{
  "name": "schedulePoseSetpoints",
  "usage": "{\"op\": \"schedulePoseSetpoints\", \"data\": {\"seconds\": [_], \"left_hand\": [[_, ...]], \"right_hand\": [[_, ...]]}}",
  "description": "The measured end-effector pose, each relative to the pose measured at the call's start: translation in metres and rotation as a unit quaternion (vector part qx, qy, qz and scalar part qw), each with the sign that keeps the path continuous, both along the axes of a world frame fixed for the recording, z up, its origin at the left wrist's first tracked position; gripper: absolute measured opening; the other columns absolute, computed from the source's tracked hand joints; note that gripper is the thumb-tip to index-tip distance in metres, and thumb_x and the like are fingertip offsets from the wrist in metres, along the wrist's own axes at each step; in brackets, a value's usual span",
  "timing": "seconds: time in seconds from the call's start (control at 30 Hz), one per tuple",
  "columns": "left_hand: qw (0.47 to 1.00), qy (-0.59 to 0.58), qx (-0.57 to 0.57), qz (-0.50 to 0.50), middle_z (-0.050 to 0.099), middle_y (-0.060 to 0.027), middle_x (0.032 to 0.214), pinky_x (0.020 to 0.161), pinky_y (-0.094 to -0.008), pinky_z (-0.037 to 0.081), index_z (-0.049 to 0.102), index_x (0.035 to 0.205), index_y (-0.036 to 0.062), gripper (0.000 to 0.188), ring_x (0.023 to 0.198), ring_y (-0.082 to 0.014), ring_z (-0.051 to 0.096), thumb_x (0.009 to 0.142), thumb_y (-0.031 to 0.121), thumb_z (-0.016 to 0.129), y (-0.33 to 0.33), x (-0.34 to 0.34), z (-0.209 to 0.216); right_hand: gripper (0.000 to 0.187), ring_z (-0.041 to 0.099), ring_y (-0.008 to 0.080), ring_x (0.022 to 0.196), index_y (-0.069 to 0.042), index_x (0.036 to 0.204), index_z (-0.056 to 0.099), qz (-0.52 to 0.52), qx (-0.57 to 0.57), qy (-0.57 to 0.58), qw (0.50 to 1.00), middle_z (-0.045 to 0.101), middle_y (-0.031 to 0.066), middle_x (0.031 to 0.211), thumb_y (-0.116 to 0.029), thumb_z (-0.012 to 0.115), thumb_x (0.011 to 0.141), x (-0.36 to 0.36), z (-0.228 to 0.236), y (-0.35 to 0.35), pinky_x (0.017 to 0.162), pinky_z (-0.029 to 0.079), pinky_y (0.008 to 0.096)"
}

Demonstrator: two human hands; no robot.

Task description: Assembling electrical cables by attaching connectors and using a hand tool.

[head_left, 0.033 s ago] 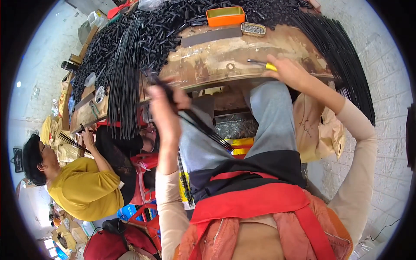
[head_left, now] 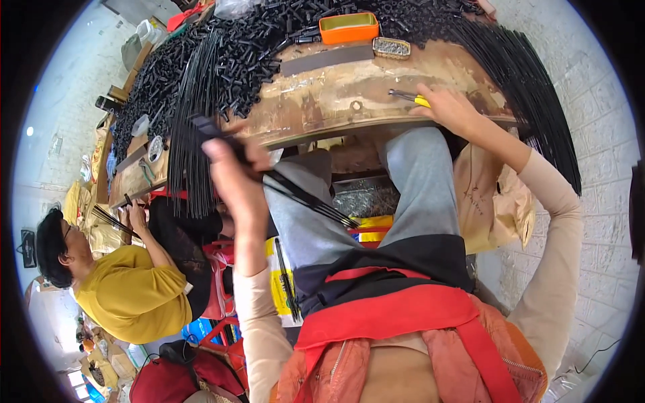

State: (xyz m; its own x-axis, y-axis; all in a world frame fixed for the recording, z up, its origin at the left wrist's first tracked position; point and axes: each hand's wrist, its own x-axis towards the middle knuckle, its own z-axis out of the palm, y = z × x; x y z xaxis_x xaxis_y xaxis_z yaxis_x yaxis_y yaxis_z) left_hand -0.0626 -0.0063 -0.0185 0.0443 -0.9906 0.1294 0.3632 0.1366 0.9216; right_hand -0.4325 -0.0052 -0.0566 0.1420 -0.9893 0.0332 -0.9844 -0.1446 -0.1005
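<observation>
My left hand point(head_left: 235, 181), smeared by motion, is closed around a bundle of thin black rods point(head_left: 312, 201). Thick black ends stick out above its fingers; the rods' thin tails slant down over my left thigh. Just beyond that hand, more long black rods point(head_left: 191, 158) hang over the bench edge. At the front of the wooden bench point(head_left: 322, 94), my right hand point(head_left: 450, 111) grips small pliers point(head_left: 421, 101) with yellow handles. Their metal jaws point left, just above the wood; whether they touch it I cannot tell.
Short black tubular parts point(head_left: 235, 67) are heaped along the back and left. An orange tin point(head_left: 349, 29) and a small tray of metal bits point(head_left: 392, 47) stand behind the bare wood. More black rods point(head_left: 537, 87) droop off the right end. A co-worker in yellow point(head_left: 134, 289) sits at left.
My left hand has moved left with the bundle of black rods. The pliers in my right hand have shifted slightly to the right.
</observation>
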Motion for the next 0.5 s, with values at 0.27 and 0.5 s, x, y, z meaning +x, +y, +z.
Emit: {"op": "schedulePoseSetpoints", "data": {"seconds": [0.27,0.5], "left_hand": [[0.953,0.229,-0.182,0.074,0.036,-0.0010,0.073,0.063,-0.0263,0.033,0.049,0.115,-0.0001,0.059,0.064,-0.0122,0.036,0.096,0.056,0.043,0.022,0.052,0.061],[0.845,0.519,0.020,-0.125,0.058,-0.0130,0.098,0.102,-0.0446,0.043,0.050,0.109,-0.0046,0.054,0.094,-0.0270,0.059,0.100,0.047,0.037,0.033,-0.047,-0.036]], "right_hand": [[0.015,0.063,0.0210,0.080,-0.008,0.090,0.066,0.359,0.052,-0.374,0.853,0.063,0.0101,0.090,-0.013,0.067,0.077,0.114,-0.022,0.131,0.067,0.052,0.0331],[0.031,0.057,0.0102,0.066,-0.005,0.105,0.051,0.021,-0.103,-0.754,0.648,0.056,0.0076,0.104,0.005,0.056,0.076,0.022,0.024,0.139,0.050,0.048,0.0196]]}}
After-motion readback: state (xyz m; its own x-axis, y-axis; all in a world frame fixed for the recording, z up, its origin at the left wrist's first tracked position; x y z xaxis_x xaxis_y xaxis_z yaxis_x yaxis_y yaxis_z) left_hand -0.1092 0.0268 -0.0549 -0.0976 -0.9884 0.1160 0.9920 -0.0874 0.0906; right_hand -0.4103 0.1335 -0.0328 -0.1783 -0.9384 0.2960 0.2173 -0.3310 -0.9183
